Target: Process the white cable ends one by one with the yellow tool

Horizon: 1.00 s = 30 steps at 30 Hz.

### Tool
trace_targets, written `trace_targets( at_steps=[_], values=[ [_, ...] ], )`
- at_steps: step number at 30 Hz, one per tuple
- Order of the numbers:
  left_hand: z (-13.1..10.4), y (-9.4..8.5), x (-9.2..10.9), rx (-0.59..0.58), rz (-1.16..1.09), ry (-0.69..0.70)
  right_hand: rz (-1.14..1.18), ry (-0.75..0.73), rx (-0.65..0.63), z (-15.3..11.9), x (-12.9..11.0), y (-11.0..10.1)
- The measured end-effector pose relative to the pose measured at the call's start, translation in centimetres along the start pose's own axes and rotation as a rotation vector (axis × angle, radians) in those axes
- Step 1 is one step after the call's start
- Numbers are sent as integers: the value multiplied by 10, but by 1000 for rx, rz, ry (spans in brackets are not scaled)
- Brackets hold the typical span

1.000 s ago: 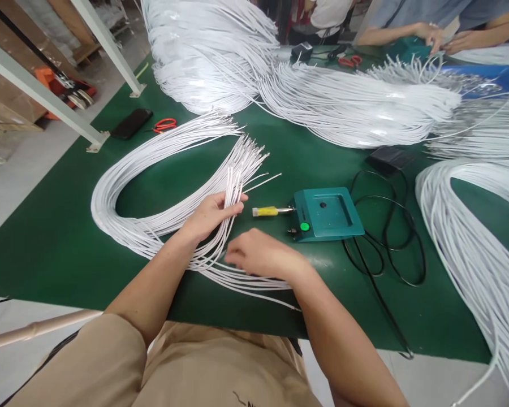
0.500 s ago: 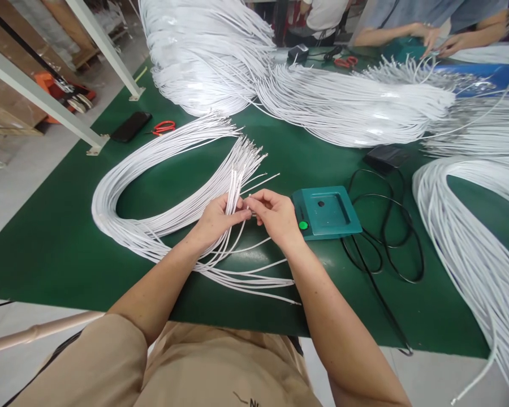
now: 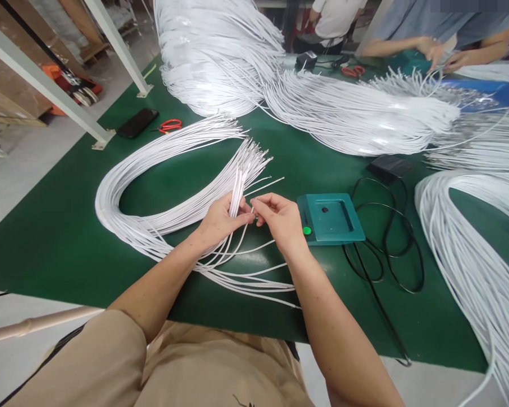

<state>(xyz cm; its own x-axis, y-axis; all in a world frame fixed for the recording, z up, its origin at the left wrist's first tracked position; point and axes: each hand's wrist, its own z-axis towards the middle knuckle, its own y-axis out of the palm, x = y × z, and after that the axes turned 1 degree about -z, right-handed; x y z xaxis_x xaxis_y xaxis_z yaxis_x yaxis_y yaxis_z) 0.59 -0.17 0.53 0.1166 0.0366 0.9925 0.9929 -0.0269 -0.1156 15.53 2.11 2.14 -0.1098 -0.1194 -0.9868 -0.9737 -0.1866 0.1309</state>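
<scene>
My left hand [image 3: 224, 219] is closed around a small bunch of white cables [image 3: 237, 189], whose ends stick up above the thumb. Close beside it, my right hand [image 3: 280, 217] pinches the end of a single white cable between thumb and forefinger. The fingertips of both hands nearly meet, and fine detail at the cable tip is too small to make out. Behind and left of my hands, a curved bundle of white cables [image 3: 114, 189] lies on the green table [image 3: 59, 237]. Several loose cables [image 3: 246, 278] trail under my wrists.
Right of my hands sits a teal device [image 3: 331, 217] with a green button and a black cord [image 3: 407, 237]. Large white cable bundles [image 3: 356, 113] fill the back; another [image 3: 453, 243] hangs off the right. Red-handled scissors [image 3: 170, 125] and a phone [image 3: 138, 122] lie back left. A co-worker's hands [image 3: 443, 56] work opposite.
The view has shifted slightly, so the table's contents sit a little lower and further right. My fingertips have drawn slightly apart at the cable end; both hands keep their holds.
</scene>
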Motion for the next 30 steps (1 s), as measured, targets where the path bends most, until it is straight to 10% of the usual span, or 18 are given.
trace_targets(
  at_steps=[10,30],
  values=[
    [-1,1,3,-105,-109,-43,402,271,-156,4,2,-4],
    [2,-3,2,-117,-107,17,343,226,-155,2,3,-5]
  ],
)
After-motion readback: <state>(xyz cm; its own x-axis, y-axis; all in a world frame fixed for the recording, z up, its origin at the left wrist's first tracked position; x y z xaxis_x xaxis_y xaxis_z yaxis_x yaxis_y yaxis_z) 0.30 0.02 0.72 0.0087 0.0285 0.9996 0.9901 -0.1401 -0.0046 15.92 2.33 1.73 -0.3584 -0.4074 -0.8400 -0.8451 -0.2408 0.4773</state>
